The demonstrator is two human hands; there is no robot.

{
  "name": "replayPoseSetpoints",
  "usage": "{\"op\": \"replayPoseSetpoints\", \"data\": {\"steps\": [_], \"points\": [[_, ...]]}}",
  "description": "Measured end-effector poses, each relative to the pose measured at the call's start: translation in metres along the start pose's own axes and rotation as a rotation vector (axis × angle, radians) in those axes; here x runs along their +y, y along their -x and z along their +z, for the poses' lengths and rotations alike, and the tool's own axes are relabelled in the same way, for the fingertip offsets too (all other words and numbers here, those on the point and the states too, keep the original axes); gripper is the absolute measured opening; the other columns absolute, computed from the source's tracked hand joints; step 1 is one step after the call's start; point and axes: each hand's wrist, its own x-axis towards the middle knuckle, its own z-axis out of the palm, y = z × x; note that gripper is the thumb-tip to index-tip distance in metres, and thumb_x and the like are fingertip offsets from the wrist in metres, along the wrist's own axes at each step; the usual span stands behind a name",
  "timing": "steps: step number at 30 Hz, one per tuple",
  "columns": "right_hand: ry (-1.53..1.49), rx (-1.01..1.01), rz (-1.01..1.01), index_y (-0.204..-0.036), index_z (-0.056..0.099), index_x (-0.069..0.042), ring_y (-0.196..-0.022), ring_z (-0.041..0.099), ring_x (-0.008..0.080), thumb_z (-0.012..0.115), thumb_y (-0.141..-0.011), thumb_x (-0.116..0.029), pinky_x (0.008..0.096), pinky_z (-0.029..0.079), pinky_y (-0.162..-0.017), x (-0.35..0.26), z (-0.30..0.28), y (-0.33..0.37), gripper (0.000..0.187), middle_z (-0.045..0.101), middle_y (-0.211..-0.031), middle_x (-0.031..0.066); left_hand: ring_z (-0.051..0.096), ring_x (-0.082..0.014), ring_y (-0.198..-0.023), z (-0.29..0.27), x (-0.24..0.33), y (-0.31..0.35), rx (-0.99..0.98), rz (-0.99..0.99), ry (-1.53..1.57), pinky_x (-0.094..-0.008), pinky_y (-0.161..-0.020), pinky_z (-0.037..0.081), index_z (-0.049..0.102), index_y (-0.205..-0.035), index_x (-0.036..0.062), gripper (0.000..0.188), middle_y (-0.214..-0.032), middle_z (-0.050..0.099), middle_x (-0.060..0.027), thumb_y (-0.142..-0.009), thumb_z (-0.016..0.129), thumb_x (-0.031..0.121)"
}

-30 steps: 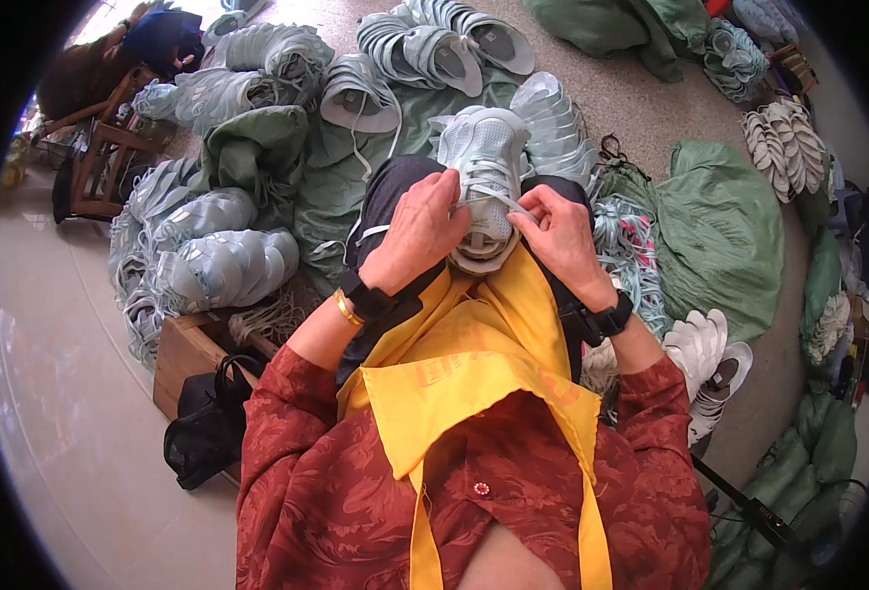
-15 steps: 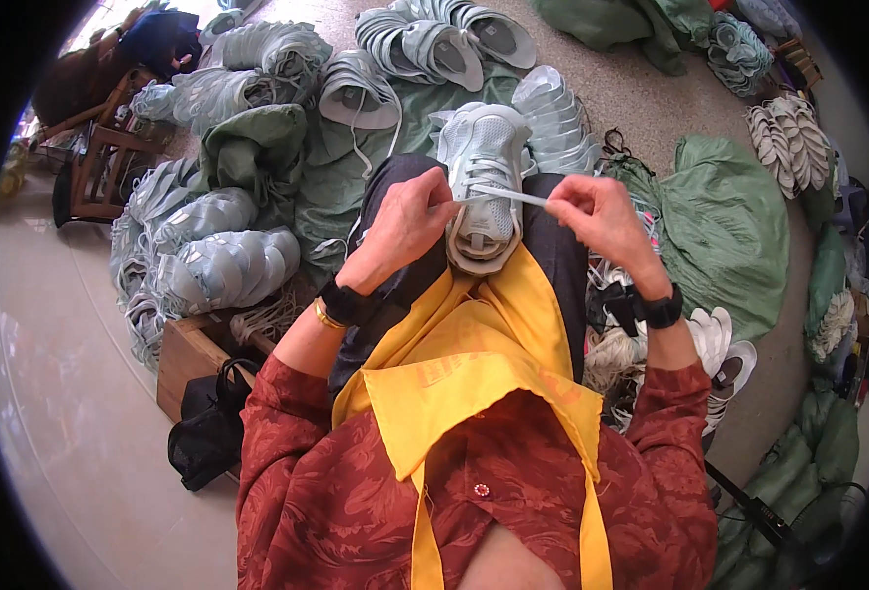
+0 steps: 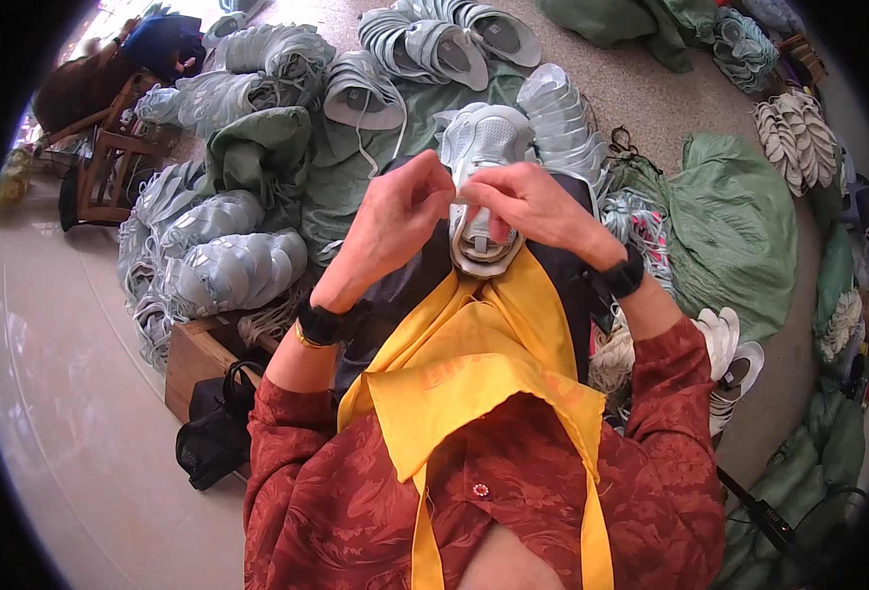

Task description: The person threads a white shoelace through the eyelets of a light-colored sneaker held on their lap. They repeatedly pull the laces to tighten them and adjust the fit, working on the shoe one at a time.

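Observation:
A pale grey-green sneaker (image 3: 484, 133) sits between my knees, its toe pointing away from me. Above its lacing, my left hand (image 3: 400, 216) and my right hand (image 3: 533, 205) meet with fingertips nearly touching. Both have their fingers pinched, and a small pale bit of shoelace (image 3: 459, 185) shows between them. Most of the lace and the sneaker's middle are hidden behind the fingers. The heel end of the sneaker rests by the yellow apron (image 3: 484, 344) on my lap.
Stacked shoe uppers (image 3: 233, 270) lie to the left, beside a wooden box (image 3: 191, 369) with a black bag (image 3: 213, 433). More uppers (image 3: 425, 49) stand ahead on green cloth. At the right are a green sack (image 3: 734, 236) and white shoe pieces (image 3: 720, 344).
My right hand has moved left and my left hand has lifted slightly, so they now meet over the sneaker. The lace stretched between them has drawn out of sight.

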Motion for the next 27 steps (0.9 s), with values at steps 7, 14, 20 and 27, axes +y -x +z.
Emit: {"op": "replayPoseSetpoints", "data": {"steps": [7,14,20,27], "points": [[-0.035,0.191,0.117,-0.078,0.061,-0.003,-0.057,0.040,0.0015,0.061,-0.105,-0.025,0.0237,0.031,-0.050,0.018,-0.056,0.064,0.034,0.046,-0.064,-0.0069,0.053,-0.0060,-0.074,-0.021,-0.012,-0.005,-0.070,-0.079,0.184,-0.0234,-0.065,0.042,0.059,-0.094,0.0022,0.006,-0.080,0.059,0.0011,-0.099,0.060,0.006],[-0.025,0.414,0.178,-0.068,0.058,-0.006,-0.051,0.039,0.0021,0.058,-0.106,-0.039,0.0238,0.028,-0.046,0.070,-0.085,0.127,0.050,0.045,-0.057,-0.0073,0.054,-0.0061,-0.077,0.011,-0.034,-0.009,-0.071,-0.064,0.242,-0.0227,-0.068,0.044,0.058,-0.095,0.0029,0.007,-0.084,0.058,0.0016,-0.101,0.059,0.006],[0.250,0.494,0.280,-0.067,0.063,-0.005,-0.049,0.045,0.0047,0.064,-0.102,-0.040,0.0266,0.033,-0.046,0.077,-0.076,0.137,0.050,0.055,-0.055,-0.0038,0.064,-0.0107,-0.074,0.042,-0.038,-0.007,0.018,0.013,0.167,-0.0281,-0.067,0.052,0.058,-0.096,-0.0020,0.007,-0.081,0.065,-0.0067,-0.092,0.063,0.000],[0.052,0.415,0.066,-0.102,0.069,0.000,-0.064,0.063,0.0063,0.072,-0.094,-0.010,0.0249,0.050,-0.057,0.019,-0.003,0.073,0.014,0.073,-0.085,0.0025,0.067,-0.0143,-0.070,0.051,-0.013,0.000,0.005,0.040,0.087,-0.0295,-0.064,0.051,0.050,-0.098,-0.0019,0.019,-0.077,0.064,-0.0100,-0.090,0.067,-0.001]]}}
